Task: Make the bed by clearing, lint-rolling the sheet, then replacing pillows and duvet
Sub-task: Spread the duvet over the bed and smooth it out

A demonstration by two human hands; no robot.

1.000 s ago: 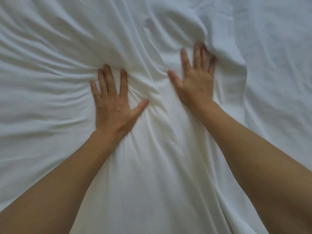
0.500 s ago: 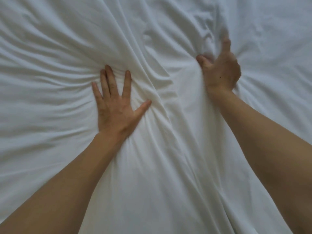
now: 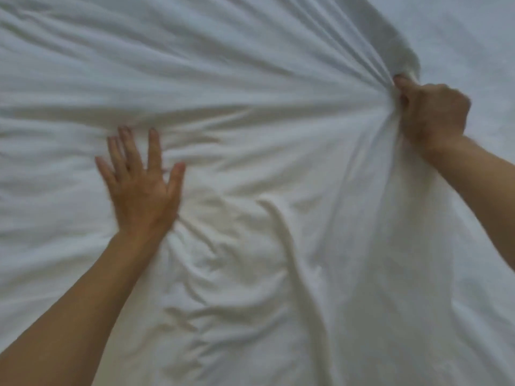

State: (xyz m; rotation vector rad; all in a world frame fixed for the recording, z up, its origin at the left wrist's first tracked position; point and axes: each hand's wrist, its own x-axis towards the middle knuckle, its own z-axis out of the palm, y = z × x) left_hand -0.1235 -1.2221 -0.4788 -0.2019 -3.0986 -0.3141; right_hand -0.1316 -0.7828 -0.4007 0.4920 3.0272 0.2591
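A white sheet (image 3: pixel 250 79) fills the whole view, spread over the bed and creased all over, so it lies directly under both hands. The right hand (image 3: pixel 434 112) has its grip closed on a bunched fistful of the cloth at the upper right, fingers curled around the gather, and tight pleats fan out from that fist across the sheet toward the left. The left hand (image 3: pixel 142 188) lies flat with its fingers spread and straight, palm pressing down on the cloth near the middle left, holding nothing. The fabric looks thin, light and very soft: it folds at the slightest pull, holds no shape of its own and seems to slide easily over what lies beneath. A handful gathers more creases than it removes, so a better hold would probably be along an edge or corner, none of which shows here, with the flat palm anchoring the cloth while the other hand draws it taut
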